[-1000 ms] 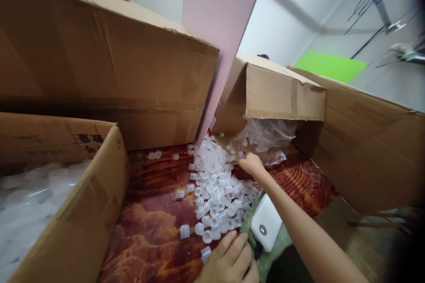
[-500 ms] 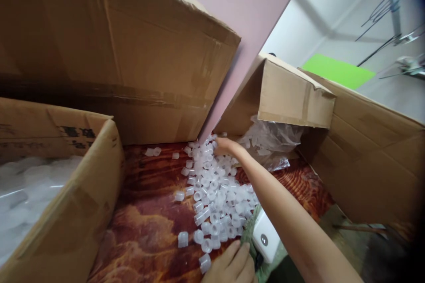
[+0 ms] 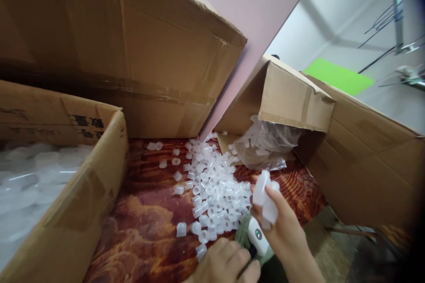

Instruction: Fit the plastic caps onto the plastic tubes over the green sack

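A heap of small translucent plastic caps (image 3: 212,185) lies on the reddish wood-grain tabletop (image 3: 146,225). My right hand (image 3: 282,225) is raised above the heap's right side, fingers closed round a few of these caps (image 3: 265,196). My left hand (image 3: 226,263) rests at the bottom edge with fingers curled, touching the table beside the nearest caps; whether it holds anything is hidden. A white device (image 3: 257,235) lies between the two hands on a green cloth.
An open cardboard box (image 3: 83,212) with white plastic pieces stands at left. A large box (image 3: 133,62) and a pink board (image 3: 245,22) stand behind. A tipped box (image 3: 292,101) spills a clear bag (image 3: 265,146) of caps. Another cardboard wall (image 3: 372,163) is at right.
My right hand pulled back from the far end of the heap toward me and rose, now gripping caps. The left hand stayed at the table's near edge.
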The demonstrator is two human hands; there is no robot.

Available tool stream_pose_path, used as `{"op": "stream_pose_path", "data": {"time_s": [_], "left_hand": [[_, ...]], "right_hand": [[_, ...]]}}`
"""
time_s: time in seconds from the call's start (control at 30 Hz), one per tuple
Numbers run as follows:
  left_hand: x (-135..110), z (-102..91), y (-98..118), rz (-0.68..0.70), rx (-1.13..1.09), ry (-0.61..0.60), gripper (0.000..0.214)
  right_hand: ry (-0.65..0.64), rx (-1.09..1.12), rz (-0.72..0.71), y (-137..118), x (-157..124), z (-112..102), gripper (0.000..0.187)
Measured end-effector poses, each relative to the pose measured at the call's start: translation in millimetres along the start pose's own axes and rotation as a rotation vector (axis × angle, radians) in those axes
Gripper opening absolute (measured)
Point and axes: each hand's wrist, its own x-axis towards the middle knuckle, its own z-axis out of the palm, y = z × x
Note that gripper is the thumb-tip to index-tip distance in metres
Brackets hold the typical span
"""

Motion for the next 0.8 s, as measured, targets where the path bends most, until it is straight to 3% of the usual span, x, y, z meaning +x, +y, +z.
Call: {"op": "stream_pose_path", "data": {"time_s": [0.07, 0.17, 0.37, 0.47, 0.6, 0.7, 0.8], "left_hand": [[-1.6, -8.9, 4.0, -0.137, -0.045, -0.072, 0.032], [-6.5, -20.6, 10.4, -0.37, -0.18, -0.23, 0.054], [-4.1, -31.2, 18.3, -0.707, -0.612, -0.448, 0.046], [3.8, -32.0, 23.0, -0.942, -0.74, -0.459, 0.035], [6.9, -32.4, 32.5, -1.203, -0.913, -0.429, 0.043], [2.3, -33.8, 40.4, -1.299, -1.013, -0.406, 0.046], [-4.0, -35.6, 45.5, -1.309, -1.002, -0.401, 0.043]], "right_hand": [[0.085, 0.208, 0.082, 26.0, -37.0, -11.9, 0.052], [0.086, 0.236, 0.095, 56.4, -74.0, -12.3, 0.057], [0.088, 0.323, 0.177, 82.1, -99.2, -6.5, 0.058], [0.146, 0.437, 0.159, 82.5, -102.0, -12.1, 0.055], [0.283, 0.538, 0.036, 76.1, -107.6, -11.0, 0.051], [0.293, 0.534, -0.025, 77.5, -114.2, -0.3, 0.052], [0.356, 0.391, -0.045, 88.6, -121.5, 11.1, 0.054]]}}
